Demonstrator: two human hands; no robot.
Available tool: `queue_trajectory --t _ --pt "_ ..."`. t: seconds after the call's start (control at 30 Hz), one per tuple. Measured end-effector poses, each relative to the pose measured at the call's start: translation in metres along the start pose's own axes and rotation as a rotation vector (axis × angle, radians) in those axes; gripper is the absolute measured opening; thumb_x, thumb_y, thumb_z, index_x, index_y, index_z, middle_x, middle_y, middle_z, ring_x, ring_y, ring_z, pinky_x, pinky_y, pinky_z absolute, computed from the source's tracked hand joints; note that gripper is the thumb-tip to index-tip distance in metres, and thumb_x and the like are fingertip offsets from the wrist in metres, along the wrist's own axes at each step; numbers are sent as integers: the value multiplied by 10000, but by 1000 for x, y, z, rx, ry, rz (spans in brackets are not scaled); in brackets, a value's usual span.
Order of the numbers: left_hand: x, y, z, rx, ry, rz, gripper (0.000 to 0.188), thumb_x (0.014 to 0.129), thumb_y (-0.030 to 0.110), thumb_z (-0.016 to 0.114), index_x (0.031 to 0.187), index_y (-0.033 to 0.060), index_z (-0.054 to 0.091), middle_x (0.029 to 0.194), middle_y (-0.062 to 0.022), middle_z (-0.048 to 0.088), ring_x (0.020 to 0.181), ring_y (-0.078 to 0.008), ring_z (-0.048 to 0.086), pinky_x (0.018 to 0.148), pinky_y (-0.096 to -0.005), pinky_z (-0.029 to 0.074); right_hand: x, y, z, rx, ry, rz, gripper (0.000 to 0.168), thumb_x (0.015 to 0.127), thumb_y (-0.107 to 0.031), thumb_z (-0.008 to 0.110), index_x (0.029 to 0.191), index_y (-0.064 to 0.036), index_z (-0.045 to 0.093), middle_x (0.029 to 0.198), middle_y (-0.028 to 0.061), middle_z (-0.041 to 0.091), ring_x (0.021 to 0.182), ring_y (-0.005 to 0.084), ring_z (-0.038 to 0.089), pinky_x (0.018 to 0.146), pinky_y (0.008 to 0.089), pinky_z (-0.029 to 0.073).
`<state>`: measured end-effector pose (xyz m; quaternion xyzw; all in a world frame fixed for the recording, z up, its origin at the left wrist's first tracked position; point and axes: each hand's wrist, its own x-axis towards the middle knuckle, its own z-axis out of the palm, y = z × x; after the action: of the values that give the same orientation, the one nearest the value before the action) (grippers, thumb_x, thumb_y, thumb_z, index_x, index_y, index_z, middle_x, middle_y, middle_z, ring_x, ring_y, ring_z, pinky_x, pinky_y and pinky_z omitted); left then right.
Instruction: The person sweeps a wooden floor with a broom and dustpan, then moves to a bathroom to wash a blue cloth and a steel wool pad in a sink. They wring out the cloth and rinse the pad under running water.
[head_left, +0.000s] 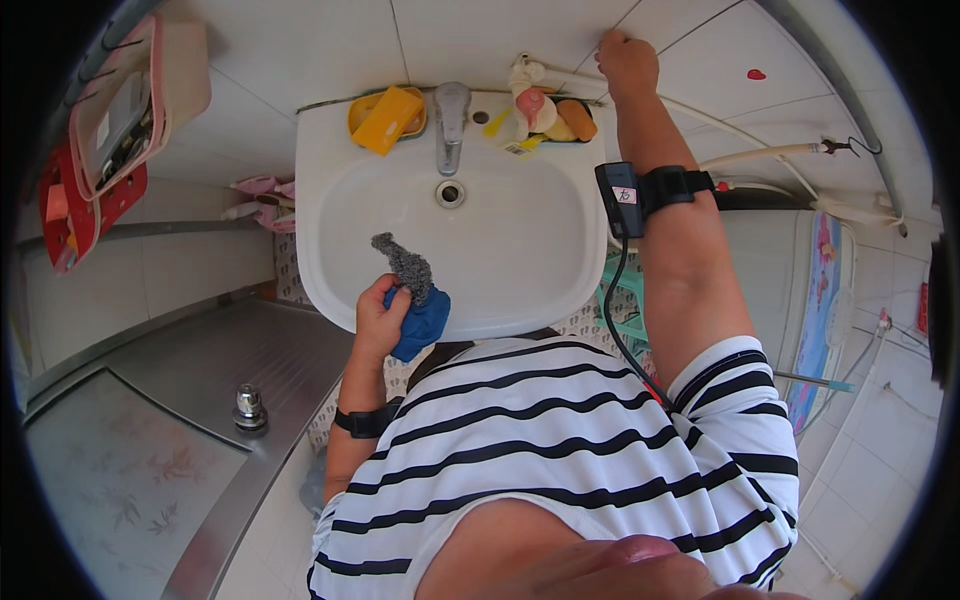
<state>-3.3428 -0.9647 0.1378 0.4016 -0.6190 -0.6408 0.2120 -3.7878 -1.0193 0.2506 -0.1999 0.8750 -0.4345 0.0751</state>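
Observation:
My left hand (382, 319) grips a blue cloth (424, 322) and a grey scouring pad (409, 266) at the near left rim of the white washbasin (480, 247). The pad sticks up over the basin from between thumb and fingers. My right hand (628, 64) is stretched out to the tiled wall, right of the basin, by the end of a white pipe; its fingers are curled, and whether they hold anything is hidden. Between the hands, a chrome faucet (451, 124) stands at the back of the basin above the drain (449, 193).
A yellow sponge (388, 120) lies on a soap dish left of the faucet. Soap and a brown sponge (576, 120) sit at its right. A steel counter (292, 337) with a metal knob (250, 409) is at left, below a hanging pink basket (116, 112). A washing machine (765, 285) stands at right.

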Motion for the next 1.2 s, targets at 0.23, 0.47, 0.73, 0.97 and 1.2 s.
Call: queue_trajectory --t 0.23,0.47,0.73,0.97,1.2 --pt "-2 3 3 9 6 -11 152 844 139 549 857 -8 584 744 -28 600 717 -95 525 668 -250 438 5 4 5 146 9 46 310 795 -216 440 662 3 615 606 81 603 528 157 553 485 291 413" --pt "1 0 4 63 2 -11 178 833 167 564 866 -7 582 715 -44 586 695 -109 520 651 -269 438 -7 2 -8 446 -140 132 252 816 -175 464 762 10 626 702 82 635 554 134 569 418 236 355" --pt "9 1 5 119 7 -2 193 823 170 575 875 -15 585 700 -51 577 675 -117 521 636 -276 442 21 21 -4 440 -173 211 199 806 -168 533 791 12 615 708 96 642 586 138 602 396 225 355" --pt "3 6 -2 25 23 -50 178 825 153 576 888 -13 594 724 -47 592 692 -108 530 651 -260 446 18 6 2 289 -119 85 259 815 -172 488 728 36 614 683 104 639 553 159 601 485 256 484" --pt "-8 2 -13 159 67 -43 209 819 170 584 910 -18 591 708 -75 579 675 -137 531 643 -282 447 36 34 26 -404 91 -276 394 838 -267 420 620 -28 645 587 67 625 579 161 603 550 292 457"
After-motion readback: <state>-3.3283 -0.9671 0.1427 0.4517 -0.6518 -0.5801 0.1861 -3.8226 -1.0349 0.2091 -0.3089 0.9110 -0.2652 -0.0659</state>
